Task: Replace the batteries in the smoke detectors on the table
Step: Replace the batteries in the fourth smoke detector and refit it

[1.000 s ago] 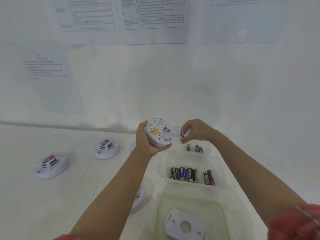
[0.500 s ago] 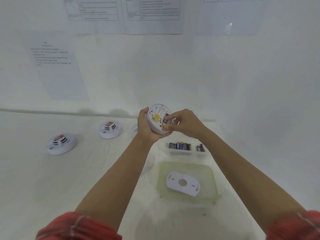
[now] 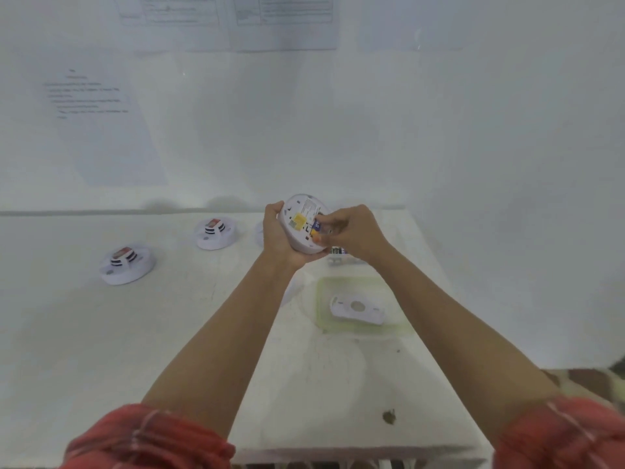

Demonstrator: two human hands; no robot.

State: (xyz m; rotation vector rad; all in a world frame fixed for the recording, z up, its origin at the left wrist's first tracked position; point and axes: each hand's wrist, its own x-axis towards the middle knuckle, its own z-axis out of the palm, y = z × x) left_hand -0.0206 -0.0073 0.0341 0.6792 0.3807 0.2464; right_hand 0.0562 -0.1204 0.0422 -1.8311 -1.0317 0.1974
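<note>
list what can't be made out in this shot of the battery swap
Head view:
Fingers of the right hand hide whether the battery is seated in the held smoke detector.
The battery tray is mostly behind the right hand; count unclear.
One table detector is mostly behind the left hand.
The wall sheets: print blurred, tops cut by the upper edge.

Left hand (image 3: 278,240): up in front of the chest, curled round the rim of the smoke detector (image 3: 297,214), cupping it from the left.
Right hand (image 3: 353,233): knuckles up, pinching a battery (image 3: 317,227) right against the detector's back.
Forearms: left forearm (image 3: 230,333) and right forearm (image 3: 439,313) bare, stretched forward, closing in towards the wrists.
Sleeves (image 3: 145,438): red, bunched up near the elbows.
</note>
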